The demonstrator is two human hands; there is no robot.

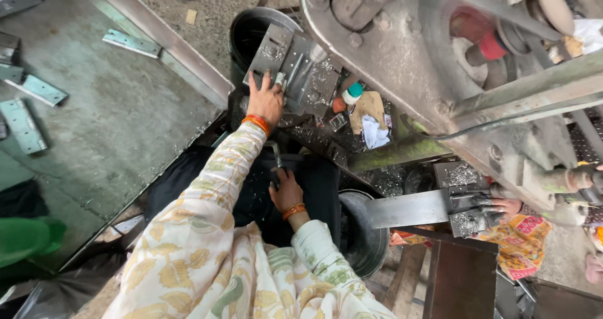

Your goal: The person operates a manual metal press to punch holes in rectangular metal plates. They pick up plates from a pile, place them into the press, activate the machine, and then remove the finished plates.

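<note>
Left hand (266,99) flat, fingers spread on a small metal piece (280,80) at the near edge of the die plate (295,67); right hand (286,190) closed around a dark lever (276,159) below.

sleeves: cream, yellow-green leaf print | wrists: orange bangles | hands: bare
</note>
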